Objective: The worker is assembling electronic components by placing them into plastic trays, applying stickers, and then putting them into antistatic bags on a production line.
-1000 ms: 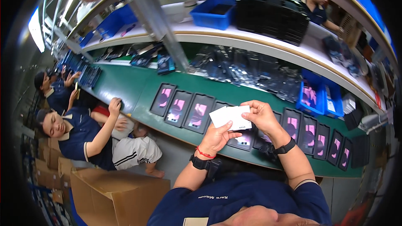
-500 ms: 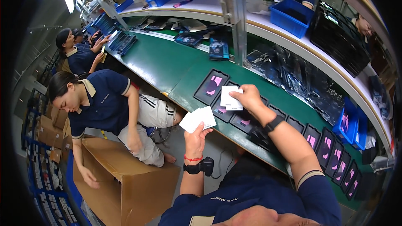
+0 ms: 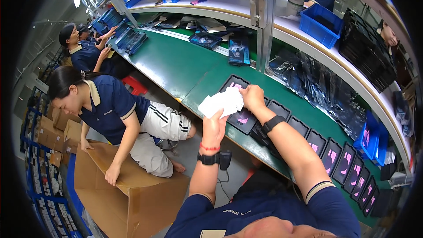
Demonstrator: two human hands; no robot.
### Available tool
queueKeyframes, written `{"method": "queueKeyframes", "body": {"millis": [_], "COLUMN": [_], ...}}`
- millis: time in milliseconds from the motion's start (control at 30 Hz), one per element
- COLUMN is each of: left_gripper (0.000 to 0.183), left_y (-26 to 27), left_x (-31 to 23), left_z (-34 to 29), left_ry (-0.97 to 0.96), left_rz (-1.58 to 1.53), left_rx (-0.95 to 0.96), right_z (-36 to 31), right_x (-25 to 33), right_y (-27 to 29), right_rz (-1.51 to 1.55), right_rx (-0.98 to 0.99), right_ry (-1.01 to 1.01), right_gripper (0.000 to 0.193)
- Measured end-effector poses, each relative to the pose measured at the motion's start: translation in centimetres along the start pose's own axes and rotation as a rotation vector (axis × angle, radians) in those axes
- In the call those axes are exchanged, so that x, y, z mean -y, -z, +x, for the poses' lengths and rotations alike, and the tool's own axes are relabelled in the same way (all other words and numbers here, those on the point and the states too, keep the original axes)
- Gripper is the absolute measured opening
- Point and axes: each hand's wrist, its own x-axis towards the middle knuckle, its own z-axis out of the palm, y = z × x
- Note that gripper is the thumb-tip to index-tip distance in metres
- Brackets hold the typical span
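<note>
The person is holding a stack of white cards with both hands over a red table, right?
Not quite: the table is green, not red, as the head view shows. The rest holds: the left hand and the right hand both hold the stack of white cards above it.

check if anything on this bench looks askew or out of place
Mostly orderly: the flat black trays with pink inserts lie in an even row along the green bench top. The one oddity is the heap of dark glossy plastic bags strewn loosely behind them. Both hands, left and right, hold white paper cards.
</note>
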Motion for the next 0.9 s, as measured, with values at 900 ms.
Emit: {"method": "queueKeyframes", "body": {"millis": [900], "left_gripper": [0.033], "left_y": [-2.5], "left_x": [3.1], "left_z": [-4.5], "left_ry": [0.307], "left_rz": [0.028], "left_rx": [0.117], "right_z": [-8.1], "right_x": [-5.7], "right_y": [11.8], "right_rz": [0.551], "right_rx": [0.324], "right_ry": [-0.281], "right_gripper": [0.015]}}
